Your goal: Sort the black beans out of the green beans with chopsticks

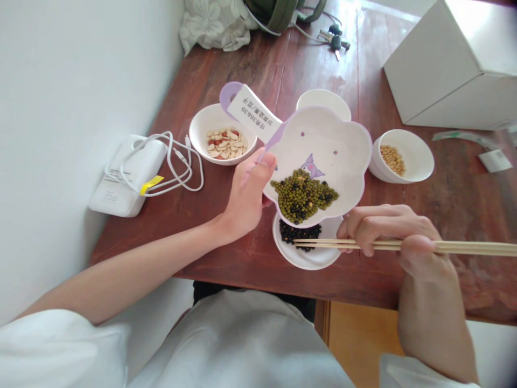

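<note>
My left hand [250, 196] grips a flower-shaped bowl [339, 145] with a lilac rim and a labelled handle, tilted toward me above the table. Green mung beans [291, 196] mixed with some black beans and a few pale ones lie at its lower side. In my right hand [391, 231] is a pair of wooden chopsticks [464, 248], their tips close together over black beans [307, 231] in a white bowl [311, 261]. The flower-shaped bowl hides part of that white bowl.
White bowls hold peanuts [226, 144] at left and yellow soybeans [392, 160] at right. Another white bowl [323, 99] is partly hidden behind. A white power bank [125, 178] with a cable lies left; keys [335, 40] and a large white box [440, 70] are farther back.
</note>
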A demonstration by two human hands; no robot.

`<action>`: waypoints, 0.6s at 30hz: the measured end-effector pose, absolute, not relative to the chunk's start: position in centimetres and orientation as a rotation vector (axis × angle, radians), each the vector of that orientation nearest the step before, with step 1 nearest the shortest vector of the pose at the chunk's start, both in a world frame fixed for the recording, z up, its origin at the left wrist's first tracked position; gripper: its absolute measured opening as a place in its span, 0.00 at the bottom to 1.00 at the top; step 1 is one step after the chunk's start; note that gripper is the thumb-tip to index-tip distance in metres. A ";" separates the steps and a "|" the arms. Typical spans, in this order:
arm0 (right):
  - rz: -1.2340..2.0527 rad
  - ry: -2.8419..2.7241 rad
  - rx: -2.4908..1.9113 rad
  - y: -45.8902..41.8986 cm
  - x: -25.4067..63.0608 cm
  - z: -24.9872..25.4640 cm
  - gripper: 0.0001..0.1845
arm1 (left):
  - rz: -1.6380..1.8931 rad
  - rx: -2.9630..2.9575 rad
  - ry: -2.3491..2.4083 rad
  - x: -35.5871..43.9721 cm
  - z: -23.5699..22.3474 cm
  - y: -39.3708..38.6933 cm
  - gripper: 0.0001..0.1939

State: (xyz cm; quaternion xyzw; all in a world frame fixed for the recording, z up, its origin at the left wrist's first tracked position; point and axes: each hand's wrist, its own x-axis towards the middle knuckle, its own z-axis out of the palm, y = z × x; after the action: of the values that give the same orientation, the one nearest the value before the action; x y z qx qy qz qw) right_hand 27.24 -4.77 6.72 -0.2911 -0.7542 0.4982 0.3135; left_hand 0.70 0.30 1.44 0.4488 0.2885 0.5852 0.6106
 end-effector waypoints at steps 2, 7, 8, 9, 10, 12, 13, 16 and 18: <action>1.314 -1.989 -0.763 -4.8 27.2 6.7 0.39 | 1.357 1.043 0.652 0.7 1.3 0.3 0.25; 1.313 -1.977 -0.761 -4.9 27.2 6.6 0.37 | 1.366 1.060 0.637 0.7 1.3 0.3 0.24; 1.310 -1.978 -0.758 -4.9 27.2 6.6 0.36 | 1.367 1.059 0.636 0.8 1.4 0.3 0.23; 1.307 -1.979 -0.752 -4.9 27.2 6.6 0.36 | 1.368 1.052 0.638 0.8 1.5 0.3 0.23; 1.303 -1.978 -0.745 -4.9 27.3 6.5 0.35 | 1.370 1.046 0.642 0.8 1.5 0.2 0.23; 1.297 -1.971 -0.737 -4.9 27.3 6.5 0.34 | 1.366 1.037 0.652 0.8 1.6 0.2 0.23; 1.296 -1.967 -0.734 -4.9 27.3 6.4 0.34 | 1.362 1.035 0.657 0.8 1.6 0.2 0.23; 1.298 -1.955 -0.725 -4.9 27.2 6.3 0.33 | 1.355 1.037 0.672 0.8 1.5 0.1 0.24; 1.296 -1.949 -0.710 -4.9 27.1 6.3 0.32 | 1.357 1.045 0.680 0.8 1.5 0.1 0.25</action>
State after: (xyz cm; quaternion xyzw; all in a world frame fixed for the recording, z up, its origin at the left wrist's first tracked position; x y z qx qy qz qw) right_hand 27.12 -4.95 6.33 -0.2730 -0.7491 0.4982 0.3409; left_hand 0.78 0.12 1.52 0.4518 0.2937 0.5866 0.6046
